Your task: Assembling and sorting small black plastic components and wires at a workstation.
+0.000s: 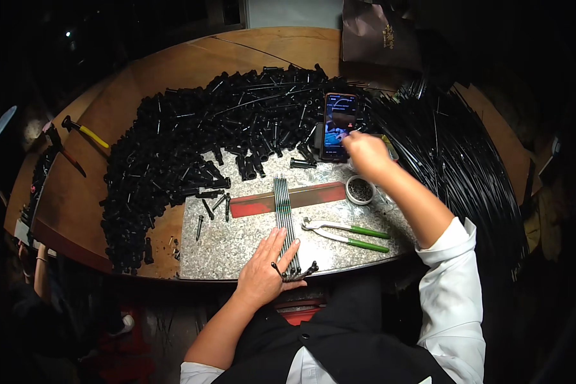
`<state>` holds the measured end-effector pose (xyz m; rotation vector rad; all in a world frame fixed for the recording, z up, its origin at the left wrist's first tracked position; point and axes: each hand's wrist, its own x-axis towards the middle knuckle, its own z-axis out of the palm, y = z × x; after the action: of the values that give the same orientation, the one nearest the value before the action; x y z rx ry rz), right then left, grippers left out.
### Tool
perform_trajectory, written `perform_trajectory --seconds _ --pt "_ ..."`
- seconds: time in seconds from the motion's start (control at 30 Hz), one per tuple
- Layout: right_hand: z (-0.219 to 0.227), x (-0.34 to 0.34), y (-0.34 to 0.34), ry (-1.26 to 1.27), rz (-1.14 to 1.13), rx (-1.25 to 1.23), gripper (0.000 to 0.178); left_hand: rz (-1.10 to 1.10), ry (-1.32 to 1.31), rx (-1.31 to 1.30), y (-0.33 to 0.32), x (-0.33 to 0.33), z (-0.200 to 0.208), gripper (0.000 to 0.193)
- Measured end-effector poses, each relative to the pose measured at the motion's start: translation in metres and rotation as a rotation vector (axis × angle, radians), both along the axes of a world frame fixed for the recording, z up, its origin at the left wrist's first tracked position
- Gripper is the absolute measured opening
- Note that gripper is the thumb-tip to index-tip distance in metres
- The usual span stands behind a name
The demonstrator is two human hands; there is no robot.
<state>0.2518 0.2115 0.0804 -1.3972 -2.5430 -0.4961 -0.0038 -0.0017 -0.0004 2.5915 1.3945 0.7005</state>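
My left hand lies with fingers stretched out on a bundle of thin dark rods near the front edge of a speckled stone slab. Black ball-shaped ends of some rods stick out beside its thumb. The bundle crosses a worn red strip. My right hand is held at the lit screen of a smartphone, a finger over the screen and the others curled in. Whether anything is inside those curled fingers is hidden. The phone leans upright at the back of the slab.
Pliers with green handles lie right of the rods, below a round cup of small dark pieces. Black tubular parts pile up behind and left. Long black rods fill the right. A yellow-handled hammer and paper bag stand farther out.
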Motion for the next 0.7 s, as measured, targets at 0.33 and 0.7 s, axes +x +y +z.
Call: perform_trajectory --seconds 0.33,0.7 --pt "-0.032 0.092 0.055 -0.125 -0.338 -0.125 0.014 -0.008 0.010 -0.011 0.000 0.005 0.007 0.084" --pt "-0.026 0.087 0.042 -0.198 -0.218 0.004 0.015 0.001 0.006 -0.011 0.000 0.003 0.006 0.084"
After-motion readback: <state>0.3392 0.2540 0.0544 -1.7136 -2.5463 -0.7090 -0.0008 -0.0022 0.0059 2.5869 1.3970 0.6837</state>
